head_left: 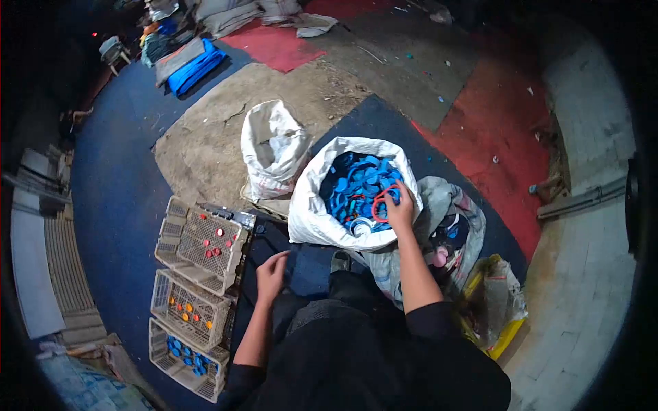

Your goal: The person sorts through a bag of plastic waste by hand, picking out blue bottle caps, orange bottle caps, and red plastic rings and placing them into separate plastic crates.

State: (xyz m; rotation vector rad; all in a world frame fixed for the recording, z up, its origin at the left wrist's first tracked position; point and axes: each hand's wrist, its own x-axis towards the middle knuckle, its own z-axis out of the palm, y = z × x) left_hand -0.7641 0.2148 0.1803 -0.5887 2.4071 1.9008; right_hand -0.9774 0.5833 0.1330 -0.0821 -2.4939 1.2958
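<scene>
A white woven sack (322, 222) stands wide-mouthed in front of me, filled with blue plastic caps (363, 179) and a few red pieces. My right hand (401, 209) is at the sack's right side, fingers closed on a red plastic ring (378, 205) above the caps. A white round lid (360, 226) lies near the sack's front rim. My left hand (271, 275) hangs in the air between the sack and the crates, holding nothing I can see, its fingers loosely bent and partly apart.
At left stand three plastic crates: one with red caps (229, 274), one with orange caps (161, 291), one with blue caps (161, 349). A smaller white sack (264, 175) stands behind. Right of me are an open grey sack (473, 219) and a yellow-edged bag (490, 308).
</scene>
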